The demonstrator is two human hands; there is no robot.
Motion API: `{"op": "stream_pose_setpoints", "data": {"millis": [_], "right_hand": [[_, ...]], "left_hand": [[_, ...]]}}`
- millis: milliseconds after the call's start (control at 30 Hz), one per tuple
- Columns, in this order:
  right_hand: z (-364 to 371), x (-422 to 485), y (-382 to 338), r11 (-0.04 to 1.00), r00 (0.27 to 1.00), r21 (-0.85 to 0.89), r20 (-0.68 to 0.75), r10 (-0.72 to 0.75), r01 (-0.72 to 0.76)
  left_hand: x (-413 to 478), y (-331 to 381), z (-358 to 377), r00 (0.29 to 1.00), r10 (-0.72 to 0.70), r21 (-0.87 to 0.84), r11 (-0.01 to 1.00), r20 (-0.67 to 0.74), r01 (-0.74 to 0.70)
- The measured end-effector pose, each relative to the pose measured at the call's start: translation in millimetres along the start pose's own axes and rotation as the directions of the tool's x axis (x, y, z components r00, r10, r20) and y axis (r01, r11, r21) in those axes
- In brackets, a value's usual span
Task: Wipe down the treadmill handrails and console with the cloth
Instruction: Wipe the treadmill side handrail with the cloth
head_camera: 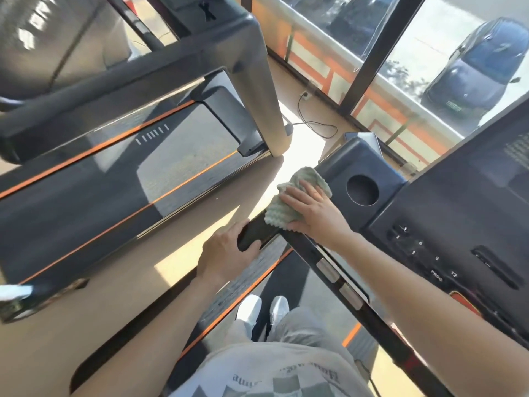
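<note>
A person's right hand [312, 210] lies flat, fingers straight and together, pressing a pale green cloth [279, 216] onto the corner where the black handrail [257, 232] meets the treadmill console [458, 224], just beside its round cup holder [362, 190]. The left hand [229, 247] grips the handrail's end, fingers curled round it. White shoes [264, 309] stand below; a second treadmill [114, 173] sits to the left, and a dark car [472, 75] is parked beyond the window.

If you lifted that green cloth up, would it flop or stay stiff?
Probably flop: the cloth bends over the handrail corner under the right hand. It looks light and soft, being thin and nubbly. That texture likely keeps it from slipping.
</note>
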State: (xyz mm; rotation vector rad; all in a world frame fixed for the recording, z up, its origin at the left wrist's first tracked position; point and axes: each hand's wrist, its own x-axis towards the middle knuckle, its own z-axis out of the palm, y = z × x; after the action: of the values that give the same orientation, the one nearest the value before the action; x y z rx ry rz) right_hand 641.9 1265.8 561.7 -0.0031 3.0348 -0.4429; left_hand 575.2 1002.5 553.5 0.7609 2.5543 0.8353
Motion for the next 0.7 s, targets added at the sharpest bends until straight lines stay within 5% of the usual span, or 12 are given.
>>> {"op": "stream_pose_setpoints", "data": {"millis": [367, 567, 700], "right_hand": [[-5.3, 18.8, 7.5, 0.990, 0.989, -0.009, 0.039, -0.142, 0.143], [15.2, 9.8, -23.8, 0.961, 0.969, 0.122, -0.022, -0.247, 0.248], [6.9, 2.8, -3.8, 0.935, 0.961, 0.242, -0.162, -0.225, 0.260]], "left_hand": [[-6.0, 14.1, -0.2, 0.996, -0.062, 0.054, 0.996, -0.067, 0.066], [-15.8, 21.3, 4.3, 0.936, -0.002, 0.018, 1.000, -0.351, 0.008], [-0.7, 49.2, 17.8, 0.944, 0.100, 0.093, 0.993, -0.314, -0.075]]}}
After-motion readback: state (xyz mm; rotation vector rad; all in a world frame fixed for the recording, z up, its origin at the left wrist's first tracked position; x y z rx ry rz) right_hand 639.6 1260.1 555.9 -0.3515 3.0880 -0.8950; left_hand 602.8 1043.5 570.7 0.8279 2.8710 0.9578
